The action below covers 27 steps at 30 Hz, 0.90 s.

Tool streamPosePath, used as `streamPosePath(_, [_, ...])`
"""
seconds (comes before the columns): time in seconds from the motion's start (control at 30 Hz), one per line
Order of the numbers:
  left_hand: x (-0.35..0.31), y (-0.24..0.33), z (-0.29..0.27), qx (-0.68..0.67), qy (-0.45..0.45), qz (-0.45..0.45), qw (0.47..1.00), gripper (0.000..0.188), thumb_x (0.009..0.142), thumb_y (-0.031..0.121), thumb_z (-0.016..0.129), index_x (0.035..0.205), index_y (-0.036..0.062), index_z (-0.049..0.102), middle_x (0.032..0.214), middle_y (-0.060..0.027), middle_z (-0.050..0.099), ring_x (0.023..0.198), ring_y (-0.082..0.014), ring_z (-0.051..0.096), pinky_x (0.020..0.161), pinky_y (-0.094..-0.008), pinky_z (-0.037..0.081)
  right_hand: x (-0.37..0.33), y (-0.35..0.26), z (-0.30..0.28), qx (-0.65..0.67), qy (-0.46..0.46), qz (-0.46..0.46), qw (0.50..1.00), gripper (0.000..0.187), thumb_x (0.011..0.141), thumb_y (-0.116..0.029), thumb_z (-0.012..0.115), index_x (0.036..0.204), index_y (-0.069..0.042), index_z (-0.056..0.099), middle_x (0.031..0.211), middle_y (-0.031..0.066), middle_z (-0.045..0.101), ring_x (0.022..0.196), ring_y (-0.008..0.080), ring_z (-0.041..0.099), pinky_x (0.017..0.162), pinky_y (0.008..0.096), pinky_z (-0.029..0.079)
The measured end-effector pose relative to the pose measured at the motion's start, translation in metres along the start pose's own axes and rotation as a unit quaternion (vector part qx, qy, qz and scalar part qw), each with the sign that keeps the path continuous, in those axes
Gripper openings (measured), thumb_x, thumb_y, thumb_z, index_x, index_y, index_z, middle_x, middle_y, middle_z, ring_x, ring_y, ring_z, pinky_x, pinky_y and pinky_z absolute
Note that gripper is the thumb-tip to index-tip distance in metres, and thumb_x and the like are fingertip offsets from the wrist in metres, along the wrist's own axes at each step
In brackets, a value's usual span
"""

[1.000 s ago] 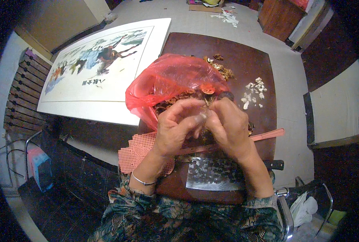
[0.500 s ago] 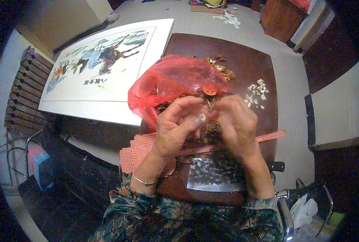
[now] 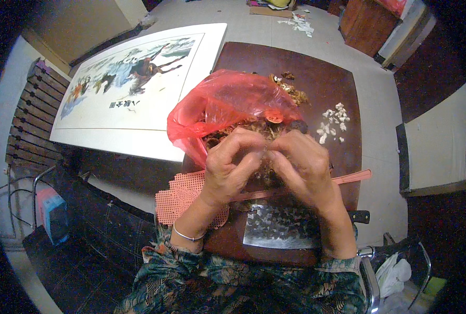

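My left hand (image 3: 234,159) and my right hand (image 3: 302,162) meet above the dark red table, fingers bent and thumbs pinched close together. Whatever sits between the fingertips is hidden or too small to name. Just beyond them lies a red plastic bag (image 3: 233,94), its mouth toward me, with brown, dried-looking scraps (image 3: 228,137) inside and spilling out. More of these scraps lie below my fingertips. At the right, small white pieces (image 3: 333,121) form a loose pile. Under my wrists are a pink fly swatter (image 3: 183,201) and a broad-bladed cleaver (image 3: 277,230) with a black handle.
A white board with a horse painting (image 3: 133,89) leans over the table's left side. Brown husk-like bits (image 3: 296,94) lie beyond the bag. A black chair (image 3: 102,225) stands at the left, and a metal-framed chair (image 3: 372,277) at the lower right.
Both hands have drawn closer together, with their fingertips now meeting. A whitish bit seen at the left thumb is no longer visible. Bag, swatter and cleaver stay put.
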State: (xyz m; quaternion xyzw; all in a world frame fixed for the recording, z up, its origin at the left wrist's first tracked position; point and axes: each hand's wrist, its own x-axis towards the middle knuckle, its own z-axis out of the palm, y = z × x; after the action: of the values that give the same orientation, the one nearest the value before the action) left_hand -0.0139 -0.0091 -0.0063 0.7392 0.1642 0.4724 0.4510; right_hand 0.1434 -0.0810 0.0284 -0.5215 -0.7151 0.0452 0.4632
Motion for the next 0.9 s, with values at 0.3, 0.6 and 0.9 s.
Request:
streamPosePath(0.3, [0.002,0.007,0.005,0.061,-0.002,0.028,0.998,0.013,0.076,-0.002,0.057,0.088,-0.0024,0.059,0.088,-0.0133,0.060,0.078,-0.0242,0.060,0.070,-0.0319,0.049,-0.001,-0.002,-0.004,-0.067,-0.031,-0.016,0.997,0.010,0.074,-0.007,0.062,0.083,-0.004,0.058,0.072,0.0113,0.056,0.066,0.0299,0.057,0.062,0.0395,0.045])
streamPosePath(0.6, [0.002,0.008,0.004,0.043,-0.005,0.005,0.999,0.012,0.078,-0.002,0.056,0.089,-0.0015,0.059,0.087,-0.0127,0.061,0.076,-0.0220,0.061,0.070,-0.0306,0.050,-0.004,0.001,0.002,-0.094,-0.009,0.005,0.995,0.011,0.073,-0.007,0.063,0.080,-0.004,0.055,0.071,0.0124,0.054,0.064,0.0318,0.056,0.059,0.0418,0.045])
streamPosePath(0.9, [-0.003,0.011,0.001,-0.045,0.019,-0.091,0.995,0.019,0.079,-0.003,0.057,0.098,-0.0014,0.059,0.095,-0.0097,0.061,0.090,-0.0173,0.057,0.083,-0.0292,0.045,-0.001,0.003,-0.001,-0.030,0.015,0.002,0.999,0.009,0.076,-0.006,0.063,0.084,-0.003,0.059,0.075,0.0123,0.058,0.065,0.0311,0.058,0.060,0.0403,0.046])
